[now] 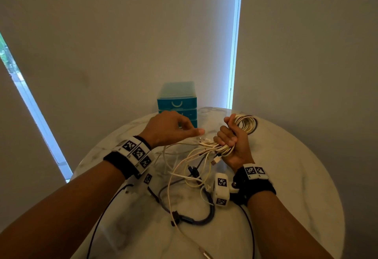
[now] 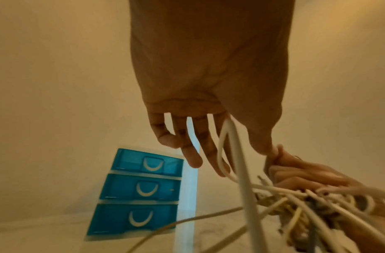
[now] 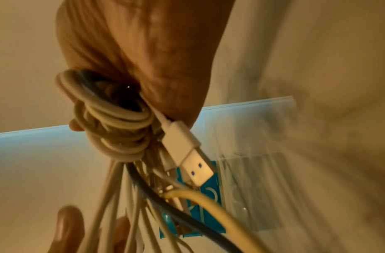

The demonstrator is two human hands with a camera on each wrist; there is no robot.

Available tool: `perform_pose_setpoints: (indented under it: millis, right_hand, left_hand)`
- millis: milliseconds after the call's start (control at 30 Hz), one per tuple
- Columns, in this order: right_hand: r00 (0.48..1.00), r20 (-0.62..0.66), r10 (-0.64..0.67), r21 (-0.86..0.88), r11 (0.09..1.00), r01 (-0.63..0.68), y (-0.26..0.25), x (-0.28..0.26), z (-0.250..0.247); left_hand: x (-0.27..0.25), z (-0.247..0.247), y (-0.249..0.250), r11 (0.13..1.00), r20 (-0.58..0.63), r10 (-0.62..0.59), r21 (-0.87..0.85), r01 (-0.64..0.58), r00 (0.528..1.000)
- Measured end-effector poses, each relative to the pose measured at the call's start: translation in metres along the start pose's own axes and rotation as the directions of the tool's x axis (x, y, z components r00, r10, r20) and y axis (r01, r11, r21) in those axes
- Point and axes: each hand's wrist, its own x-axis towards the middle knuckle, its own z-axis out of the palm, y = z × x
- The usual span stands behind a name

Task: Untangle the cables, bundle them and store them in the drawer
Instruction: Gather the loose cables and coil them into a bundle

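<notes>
The coiled cables (image 1: 243,125) are sitting in your right hand (image 1: 235,142), whose grip is clamping around the bundle; the loops are sticking out above your fist and loose ends with a white USB plug (image 3: 187,154) are spilling out below it. Your left hand (image 1: 171,130) is hovering just beside that fist, its grip pinching a white strand (image 2: 234,154) between thumb and forefinger. More loose cables (image 1: 184,187) are lying tangled on the desk (image 1: 296,177) beneath your wrists. The blue drawer unit (image 1: 177,103) is standing at the desk's far edge, all drawers closed
</notes>
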Motion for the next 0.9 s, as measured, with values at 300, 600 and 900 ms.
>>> perform_pose_setpoints:
  millis: [300,600,900]
  right_hand:
    - [0.989,0.023,-0.144,0.11,0.984,0.14,-0.022,0.001,-0.017]
    - [0.915,-0.129,-0.381,0.274,0.873,0.403,-0.05,0.004,-0.046]
    - [0.936,-0.103,-0.336,0.204,0.914,0.35,-0.043,0.003,-0.043]
  left_hand:
    - [0.014,-0.015,-0.022,0.985,0.026,-0.146,-0.091,0.147,0.989]
    - [-0.032,-0.04,-0.111,0.695,0.017,-0.563,-0.531,0.485,0.826]
    - [-0.034,-0.038,-0.13,0.779,-0.065,-0.516,-0.45,0.436,0.854]
